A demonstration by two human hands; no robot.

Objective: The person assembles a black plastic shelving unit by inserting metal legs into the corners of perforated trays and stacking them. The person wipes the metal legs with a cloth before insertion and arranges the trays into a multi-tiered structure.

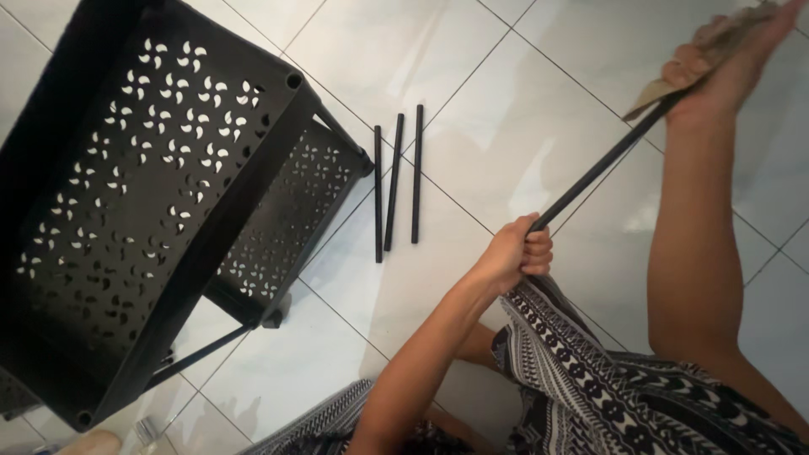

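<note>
My left hand is closed around the near end of a long thin black rod. The rod slants up to the right. Its far end sits in a torn brown paper wrap, and my bare foot presses on that wrap at the top right. My bare leg stretches along the right side. My right hand is out of the frame. I sit on the floor in a black-and-white patterned dress.
Three more black rods lie side by side on the white tiled floor. A black plastic rack with perforated shelves lies tipped over on the left.
</note>
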